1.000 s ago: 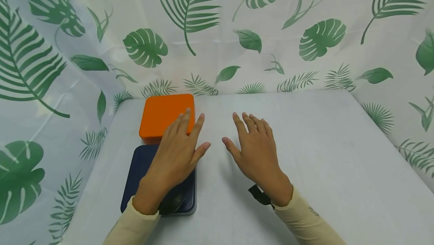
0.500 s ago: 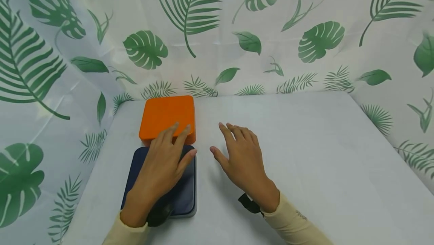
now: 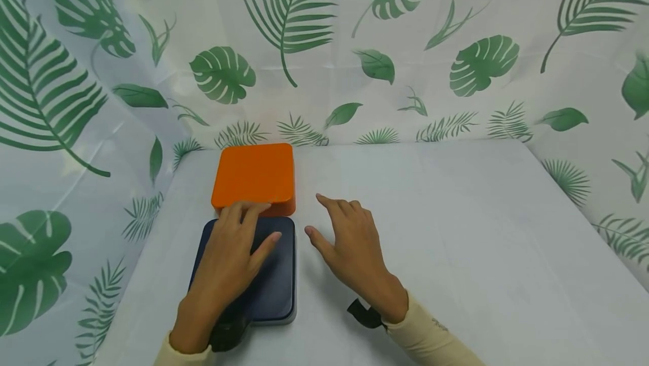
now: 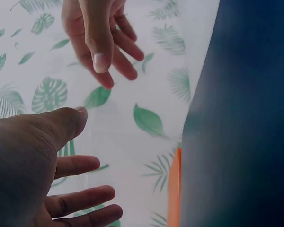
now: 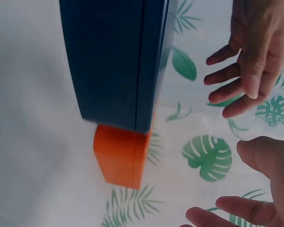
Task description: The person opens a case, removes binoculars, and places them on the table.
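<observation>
In the head view a dark blue box [image 3: 276, 284] lies at the left of the table, with an orange box [image 3: 256, 174] right behind it. My left hand [image 3: 225, 259] hovers above the blue box, its fingers slightly bent and the thumb spread away. It holds nothing; the left wrist view shows a gap between that hand [image 4: 23, 161] and the blue box [image 4: 241, 123]. To the right of both boxes, my right hand [image 3: 352, 248] is held over the table, thumb apart from loosely bent fingers. The right wrist view shows this hand [image 5: 274, 175] with nothing in it.
The white table [image 3: 456, 242] stretches to the right and front. A white curtain [image 3: 324, 28] with green leaf prints closes off the back and both sides. A black strap [image 3: 366, 314] hangs at the right wrist.
Both hands have drawn back toward the body and leftward, the right one nearer the boxes. Their fingers are more bent than before. The boxes have stayed in place.
</observation>
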Tool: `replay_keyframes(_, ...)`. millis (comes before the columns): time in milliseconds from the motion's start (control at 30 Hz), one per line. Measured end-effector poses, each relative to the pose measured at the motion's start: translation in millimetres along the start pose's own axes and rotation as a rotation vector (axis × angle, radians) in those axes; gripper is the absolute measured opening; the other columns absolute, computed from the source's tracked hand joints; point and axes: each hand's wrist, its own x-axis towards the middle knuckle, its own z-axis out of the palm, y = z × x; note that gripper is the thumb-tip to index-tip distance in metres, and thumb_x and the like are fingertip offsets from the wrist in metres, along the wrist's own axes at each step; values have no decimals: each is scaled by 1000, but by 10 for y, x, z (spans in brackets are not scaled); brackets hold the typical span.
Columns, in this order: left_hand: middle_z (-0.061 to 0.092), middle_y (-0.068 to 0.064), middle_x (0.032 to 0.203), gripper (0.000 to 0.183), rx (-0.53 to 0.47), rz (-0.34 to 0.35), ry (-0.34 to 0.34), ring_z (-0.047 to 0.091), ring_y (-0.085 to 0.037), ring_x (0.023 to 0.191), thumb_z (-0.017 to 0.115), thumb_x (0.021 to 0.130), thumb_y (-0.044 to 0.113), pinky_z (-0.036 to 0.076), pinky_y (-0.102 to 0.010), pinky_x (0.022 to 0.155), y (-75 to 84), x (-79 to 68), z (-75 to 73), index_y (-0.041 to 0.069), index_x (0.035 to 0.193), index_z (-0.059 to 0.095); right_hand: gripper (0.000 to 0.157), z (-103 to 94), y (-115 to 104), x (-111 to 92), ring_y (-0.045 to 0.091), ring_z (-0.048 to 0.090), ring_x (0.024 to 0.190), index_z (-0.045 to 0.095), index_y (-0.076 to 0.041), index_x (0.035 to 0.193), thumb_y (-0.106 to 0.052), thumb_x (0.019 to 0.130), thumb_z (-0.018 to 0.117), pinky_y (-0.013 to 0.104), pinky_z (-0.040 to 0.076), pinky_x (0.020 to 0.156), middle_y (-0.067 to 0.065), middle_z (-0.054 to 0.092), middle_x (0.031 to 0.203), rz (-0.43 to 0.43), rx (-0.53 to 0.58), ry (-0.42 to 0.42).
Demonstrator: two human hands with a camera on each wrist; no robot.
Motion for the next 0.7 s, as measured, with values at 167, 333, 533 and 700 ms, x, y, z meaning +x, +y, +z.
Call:
replay_keyframes(167, 60, -13, 126, 57, -18, -52, -7, 54, -31, 110, 80, 97, 37, 48, -51, 99, -60, -81, 15, 8, 142, 61, 59, 49, -37, -39, 25, 65, 100, 64, -14, 146, -37, 94, 82, 44, 51, 91, 6, 76, 121, 14, 53, -39)
replay_keyframes(333, 59, -14, 127, 58, -41, -78, -2, 54, -33, 115, 82, 95, 36, 49, -52, 101, -122, -142, 32, 8, 141, 61, 60, 81, -62, -61, 25, 65, 99, 64, -15, 146, -37, 93, 83, 44, 51, 90, 5, 76, 119, 26, 89, -60)
replay_keyframes(533, 58, -15, 133, 59, -57, -107, 0, 53, -38, 124, 85, 93, 33, 50, -57, 103, -191, -221, 23, 9, 141, 60, 63, 127, -79, -105, 25, 66, 102, 63, -16, 146, -37, 91, 85, 45, 52, 91, 6, 76, 121, 57, 128, -89)
replay_keyframes(700, 58, -17, 130, 59, -76, -194, -16, 52, -36, 120, 85, 92, 33, 51, -57, 98, -249, -321, -11, 11, 141, 60, 64, 177, -92, -146, 24, 66, 103, 62, -16, 146, -37, 91, 86, 42, 50, 91, 5, 76, 121, 84, 172, -127)
